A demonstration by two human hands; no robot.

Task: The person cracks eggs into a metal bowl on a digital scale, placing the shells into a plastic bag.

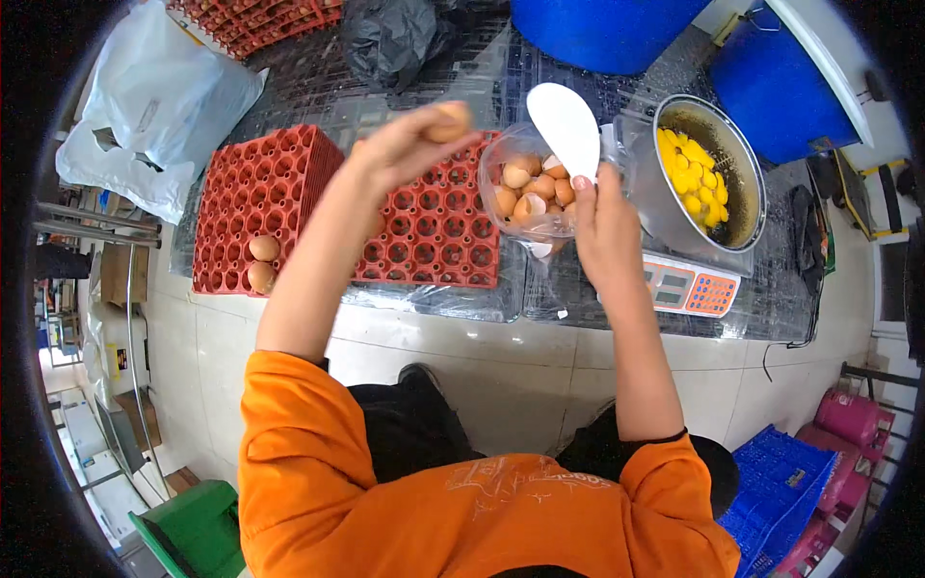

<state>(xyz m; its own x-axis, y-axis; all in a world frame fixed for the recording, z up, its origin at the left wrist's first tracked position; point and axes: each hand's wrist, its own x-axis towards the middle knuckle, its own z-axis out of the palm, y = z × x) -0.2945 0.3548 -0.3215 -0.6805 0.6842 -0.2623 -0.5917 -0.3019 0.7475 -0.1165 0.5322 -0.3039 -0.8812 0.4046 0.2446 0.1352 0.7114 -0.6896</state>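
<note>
A brown egg (pixel 449 124), slightly blurred, is in the fingers of my left hand (pixel 405 144), raised over a red plastic egg tray (pixel 433 267). My right hand (pixel 608 224) grips a white plastic paddle (pixel 567 123) by its lower end, blade pointing up and away from me. Under the paddle, a clear plastic container (pixel 491 206) holds several broken eggshells (pixel 531 206). To its right, a steel pot (pixel 757 209) contains many yellow yolks (pixel 694 177). Two whole brown eggs (pixel 264 248) sit in the front of a red tray stack (pixel 238 195) at left.
The pot stands on a digital scale (pixel 668 289). Blue tubs (pixel 784 94) line the back right. A black plastic bag (pixel 394 36) and more loaded egg trays (pixel 260 22) lie at the far side. A white plastic bag (pixel 159 94) is at left. Plastic film covers the table (pixel 477 300).
</note>
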